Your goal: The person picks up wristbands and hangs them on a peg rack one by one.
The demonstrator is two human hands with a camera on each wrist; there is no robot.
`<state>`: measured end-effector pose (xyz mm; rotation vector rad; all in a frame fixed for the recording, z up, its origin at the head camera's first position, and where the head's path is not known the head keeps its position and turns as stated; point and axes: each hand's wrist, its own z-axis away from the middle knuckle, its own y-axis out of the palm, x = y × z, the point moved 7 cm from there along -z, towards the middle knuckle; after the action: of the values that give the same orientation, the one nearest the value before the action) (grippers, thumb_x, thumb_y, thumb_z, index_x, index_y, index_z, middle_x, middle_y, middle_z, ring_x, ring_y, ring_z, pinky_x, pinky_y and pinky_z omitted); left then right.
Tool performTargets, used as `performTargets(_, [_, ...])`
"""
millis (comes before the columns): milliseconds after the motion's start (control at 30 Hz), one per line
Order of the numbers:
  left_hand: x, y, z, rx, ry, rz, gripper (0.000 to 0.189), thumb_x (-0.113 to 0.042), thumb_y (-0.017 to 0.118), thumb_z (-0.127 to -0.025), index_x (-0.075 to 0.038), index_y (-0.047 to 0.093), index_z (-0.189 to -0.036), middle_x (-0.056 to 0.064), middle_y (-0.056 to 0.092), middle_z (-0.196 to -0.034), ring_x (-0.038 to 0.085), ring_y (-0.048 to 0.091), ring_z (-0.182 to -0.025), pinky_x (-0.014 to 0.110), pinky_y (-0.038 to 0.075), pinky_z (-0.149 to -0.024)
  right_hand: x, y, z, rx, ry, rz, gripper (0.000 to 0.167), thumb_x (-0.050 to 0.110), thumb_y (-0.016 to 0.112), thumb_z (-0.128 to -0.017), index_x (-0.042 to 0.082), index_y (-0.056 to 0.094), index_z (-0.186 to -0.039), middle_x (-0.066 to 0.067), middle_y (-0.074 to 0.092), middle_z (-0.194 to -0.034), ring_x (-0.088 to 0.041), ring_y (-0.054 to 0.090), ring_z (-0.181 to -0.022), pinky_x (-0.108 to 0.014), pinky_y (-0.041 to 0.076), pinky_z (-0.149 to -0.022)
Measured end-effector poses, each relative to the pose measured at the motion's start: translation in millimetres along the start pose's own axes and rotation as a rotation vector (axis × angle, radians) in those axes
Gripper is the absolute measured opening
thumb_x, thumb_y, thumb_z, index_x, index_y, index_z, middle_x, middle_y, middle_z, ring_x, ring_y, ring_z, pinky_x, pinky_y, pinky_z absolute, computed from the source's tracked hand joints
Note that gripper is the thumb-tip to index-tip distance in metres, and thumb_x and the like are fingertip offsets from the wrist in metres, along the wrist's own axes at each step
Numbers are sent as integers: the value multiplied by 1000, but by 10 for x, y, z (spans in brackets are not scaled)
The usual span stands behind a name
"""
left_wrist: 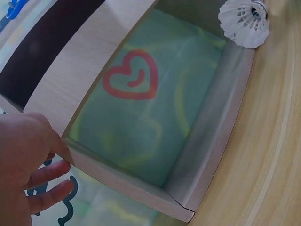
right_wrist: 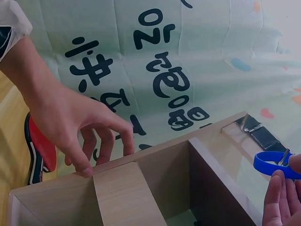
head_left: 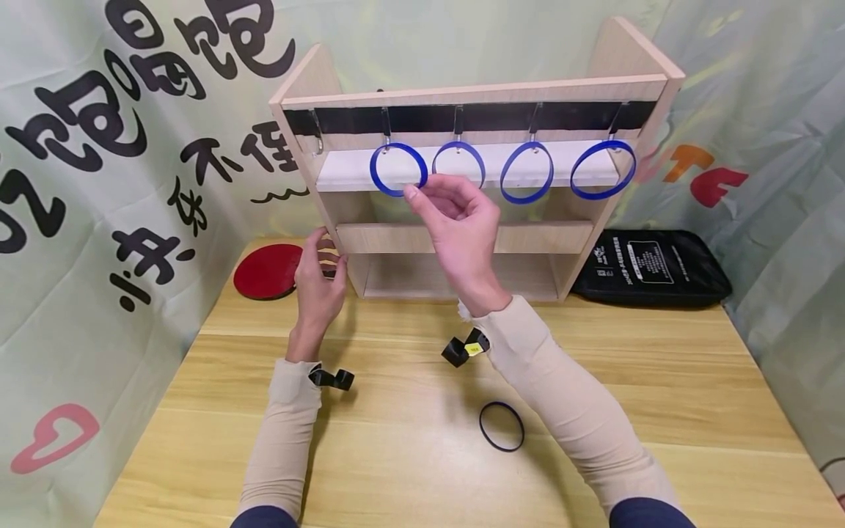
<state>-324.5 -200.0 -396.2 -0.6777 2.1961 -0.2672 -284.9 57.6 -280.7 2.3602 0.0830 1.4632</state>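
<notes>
My right hand pinches the lower right edge of a blue ring-shaped band, thumb against fingertips. That band hangs at the second hook from the left on the wooden shelf. Three more blue bands hang to its right, the farthest one near the right side panel. The leftmost hook carries no band. My left hand touches the shelf's left side panel, its fingers loosely bent and spread. In the right wrist view the left thumb and fingertips rest along that panel's edge.
A dark ring lies on the table near my right forearm. A red table tennis bat is left of the shelf, and a black case stands on its right. A white shuttlecock shows by the shelf's base.
</notes>
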Motion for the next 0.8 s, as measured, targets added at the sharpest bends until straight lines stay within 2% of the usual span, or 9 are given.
performTargets(200, [1, 2, -2, 1, 1, 4, 55, 5, 72, -99, 2, 52, -150, 28, 70, -123, 41, 75, -97, 59, 68, -81, -43, -26, 39, 7, 10, 32, 18, 9, 89, -91, 8, 80, -107, 4, 80, -96, -13, 78, -85, -25, 67, -83])
performTargets(567, [-2, 1, 2, -3, 7, -13, 56, 8, 73, -98, 2, 52, -150, 28, 70, -123, 40, 75, -97, 58, 68, -81, -90, -33, 123, 62, -23, 17, 17, 5, 85, -93, 3, 77, -108, 3, 79, -95, -13, 78, -80, -28, 68, -82])
performTargets(800, [-12, -1, -3, 0, 2, -2, 54, 5, 71, -100, 3, 52, -150, 29, 71, -123, 40, 76, -97, 59, 68, -81, -172, -45, 153, 92, 23, 9, 18, 3, 84, -93, 4, 76, -109, 2, 78, -96, -13, 78, -81, -29, 69, -80])
